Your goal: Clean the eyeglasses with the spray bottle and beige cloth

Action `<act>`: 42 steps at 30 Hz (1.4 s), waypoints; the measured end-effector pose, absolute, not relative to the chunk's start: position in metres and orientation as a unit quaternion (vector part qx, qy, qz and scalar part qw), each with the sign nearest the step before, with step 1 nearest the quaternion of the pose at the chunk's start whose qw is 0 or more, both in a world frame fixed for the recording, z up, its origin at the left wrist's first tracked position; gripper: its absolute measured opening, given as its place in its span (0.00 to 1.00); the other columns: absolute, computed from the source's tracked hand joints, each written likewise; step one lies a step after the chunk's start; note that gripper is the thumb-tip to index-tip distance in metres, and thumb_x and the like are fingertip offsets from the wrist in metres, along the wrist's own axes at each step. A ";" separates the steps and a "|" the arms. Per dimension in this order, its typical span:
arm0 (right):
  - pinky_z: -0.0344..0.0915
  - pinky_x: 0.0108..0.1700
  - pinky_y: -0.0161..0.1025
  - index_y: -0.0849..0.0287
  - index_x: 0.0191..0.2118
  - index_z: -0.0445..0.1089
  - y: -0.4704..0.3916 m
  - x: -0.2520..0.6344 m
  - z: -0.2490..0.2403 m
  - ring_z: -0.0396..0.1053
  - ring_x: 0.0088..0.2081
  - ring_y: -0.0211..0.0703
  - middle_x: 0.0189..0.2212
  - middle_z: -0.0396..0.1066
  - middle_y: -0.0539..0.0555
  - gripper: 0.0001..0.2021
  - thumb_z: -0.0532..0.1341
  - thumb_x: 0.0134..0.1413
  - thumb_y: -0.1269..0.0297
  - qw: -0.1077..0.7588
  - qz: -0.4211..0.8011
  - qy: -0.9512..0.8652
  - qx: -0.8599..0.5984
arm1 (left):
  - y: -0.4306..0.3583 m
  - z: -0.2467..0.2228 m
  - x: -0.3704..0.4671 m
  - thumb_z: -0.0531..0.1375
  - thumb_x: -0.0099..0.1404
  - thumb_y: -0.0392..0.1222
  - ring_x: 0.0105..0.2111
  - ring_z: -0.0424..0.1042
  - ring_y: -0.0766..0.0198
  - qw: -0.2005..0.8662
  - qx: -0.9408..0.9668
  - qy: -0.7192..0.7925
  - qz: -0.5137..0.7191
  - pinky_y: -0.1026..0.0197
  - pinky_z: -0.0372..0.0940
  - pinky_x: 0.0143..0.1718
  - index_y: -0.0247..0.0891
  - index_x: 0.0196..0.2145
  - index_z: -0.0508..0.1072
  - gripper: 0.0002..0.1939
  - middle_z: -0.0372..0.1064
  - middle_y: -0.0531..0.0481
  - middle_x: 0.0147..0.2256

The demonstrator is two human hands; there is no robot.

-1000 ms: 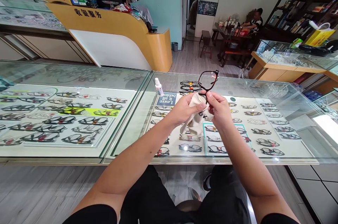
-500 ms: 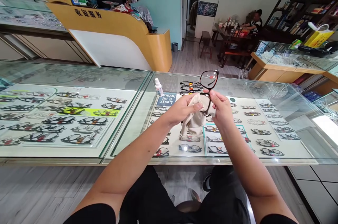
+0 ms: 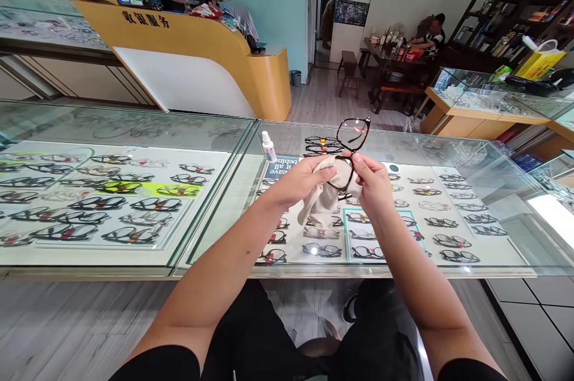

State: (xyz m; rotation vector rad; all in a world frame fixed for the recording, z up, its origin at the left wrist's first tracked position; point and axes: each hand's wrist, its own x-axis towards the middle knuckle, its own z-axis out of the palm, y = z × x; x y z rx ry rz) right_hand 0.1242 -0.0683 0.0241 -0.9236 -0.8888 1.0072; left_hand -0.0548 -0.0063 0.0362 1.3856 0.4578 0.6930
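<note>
A pair of dark-rimmed eyeglasses [image 3: 354, 134] is held up above the glass counter, one lens above the other. My right hand [image 3: 371, 180] pinches the frame near the bridge. A pale beige cleaning cloth [image 3: 320, 204] hangs from my left hand [image 3: 309, 176], whose thumb and fingers press it around the lower lens. The cloth shows behind that lens, and its loose end dangles below. Just beyond my left hand a small white spray bottle [image 3: 268, 146] stands on the counter.
The glass display counter [image 3: 215, 213] holds rows of eyeglasses under its top. Dark frames [image 3: 321, 143] lie behind my hands. Past the counter are a wooden reception desk [image 3: 269, 79] with a person behind it, a stool [image 3: 348, 70], and another person at a dark table.
My left hand has slid slightly left and down along the lower lens with the cloth. My right hand keeps hold of the eyeglasses, and the view has shifted slightly.
</note>
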 end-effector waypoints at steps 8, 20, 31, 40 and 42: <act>0.61 0.24 0.34 0.56 0.38 0.88 -0.072 0.111 0.027 0.56 0.24 0.32 0.26 0.71 0.48 0.25 0.80 0.44 0.38 0.658 0.469 -0.388 -0.444 | -0.018 0.025 -0.035 0.77 0.58 0.67 0.30 0.75 0.64 0.703 0.564 0.233 0.364 0.62 0.68 0.34 0.36 0.45 0.77 0.33 0.77 0.51 0.32; 0.52 0.24 0.34 0.55 0.41 0.87 -0.069 0.122 0.025 0.51 0.23 0.32 0.23 0.67 0.46 0.25 0.80 0.45 0.40 0.687 0.451 -0.365 -0.438 | -0.016 0.037 -0.047 0.82 0.54 0.57 0.37 0.77 0.62 0.710 0.600 0.177 0.324 0.62 0.69 0.40 0.35 0.50 0.80 0.34 0.81 0.48 0.39; 0.64 0.30 0.37 0.55 0.36 0.85 -0.076 0.114 0.033 0.60 0.29 0.37 0.27 0.70 0.49 0.21 0.78 0.49 0.42 0.676 0.455 -0.401 -0.419 | -0.014 0.027 -0.039 0.68 0.63 0.76 0.34 0.73 0.64 0.657 0.610 0.233 0.376 0.62 0.69 0.38 0.37 0.46 0.79 0.37 0.75 0.51 0.34; 0.64 0.33 0.38 0.51 0.39 0.86 -0.071 0.129 0.035 0.57 0.28 0.37 0.24 0.62 0.46 0.19 0.80 0.48 0.43 0.730 0.452 -0.356 -0.368 | 0.005 0.044 -0.059 0.67 0.62 0.80 0.30 0.67 0.64 0.571 0.649 0.292 0.408 0.61 0.64 0.34 0.39 0.31 0.71 0.36 0.68 0.53 0.29; 0.63 0.33 0.37 0.52 0.40 0.87 -0.070 0.135 0.037 0.56 0.29 0.37 0.24 0.61 0.46 0.20 0.80 0.48 0.44 0.737 0.457 -0.350 -0.354 | 0.015 0.047 -0.068 0.67 0.60 0.80 0.28 0.64 0.65 0.552 0.621 0.329 0.449 0.61 0.61 0.31 0.40 0.32 0.71 0.36 0.66 0.54 0.27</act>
